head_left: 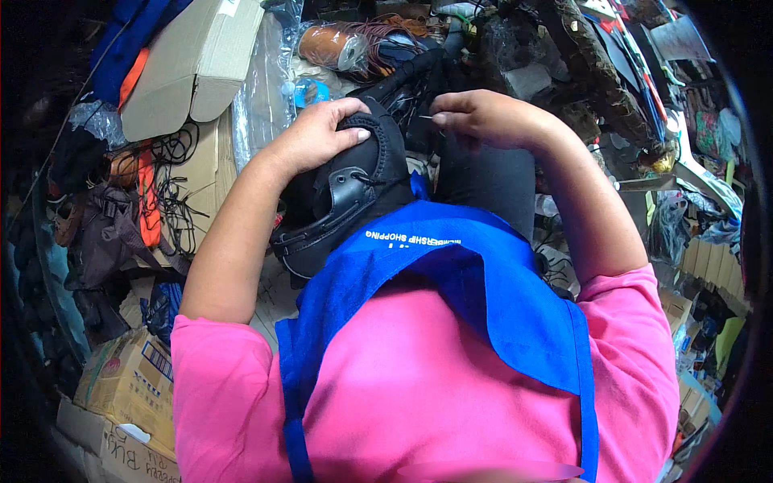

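On my lap lies a black leather shoe [341, 196], with thick stitching along the edge of its toe and a lace through eyelets at its side. My left hand [326, 133] grips the toe end, thumb lying over the stitched seam. Off to the right and apart from the shoe, my right hand [483, 118] pinches a thin, shiny needle [425, 117] between thumb and forefinger. Whether thread runs from it cannot be made out against the dark cloth. Some fingers of both hands are hidden.
A spool of orange thread [330, 47] and a blue tape roll [310, 92] lie beyond my left hand. Folded cardboard [189, 60] leans at the far left. Cartons [133, 382] stand near left. Clutter crowds the right, by a rough dark board [604, 68].
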The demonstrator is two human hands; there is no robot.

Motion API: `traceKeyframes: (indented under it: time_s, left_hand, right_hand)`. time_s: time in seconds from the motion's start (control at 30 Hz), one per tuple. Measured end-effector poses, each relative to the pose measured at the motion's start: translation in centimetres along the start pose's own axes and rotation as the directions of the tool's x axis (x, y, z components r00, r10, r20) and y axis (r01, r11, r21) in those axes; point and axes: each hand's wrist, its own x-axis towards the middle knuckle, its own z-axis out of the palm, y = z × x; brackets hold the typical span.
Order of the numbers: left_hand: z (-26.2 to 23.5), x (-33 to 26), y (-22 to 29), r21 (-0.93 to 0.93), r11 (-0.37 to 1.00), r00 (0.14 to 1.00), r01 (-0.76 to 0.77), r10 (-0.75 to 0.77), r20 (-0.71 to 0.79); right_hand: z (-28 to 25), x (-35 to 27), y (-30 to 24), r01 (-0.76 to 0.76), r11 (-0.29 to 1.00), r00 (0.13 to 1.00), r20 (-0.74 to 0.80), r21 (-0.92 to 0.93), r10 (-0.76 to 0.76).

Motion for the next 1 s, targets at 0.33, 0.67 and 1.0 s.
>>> traceKeyframes:
  time_s: [0.33,0.67,1.0]
  left_hand:
    - [-0.2,-0.2,0.5,-0.167,0.985,0.997,0.046,-0.036,0.065]
    - [-0.1,-0.5,0.7,-0.159,0.986,0.998,0.042,-0.035,0.049]
    - [0.0,-0.3,1.0,-0.016,0.999,0.999,0.045,-0.044,0.031]
  right_hand:
    - [2.7,2.4,0.3,0.316,0.923,0.923,-0.154,-0.221,-0.353]
    - [2.9,2.6,-2.4,0.221,0.829,0.917,-0.181,-0.514,-0.356]
    - [3.0,1.1,-5.7,0.007,0.671,0.960,-0.183,-0.742,-0.213]
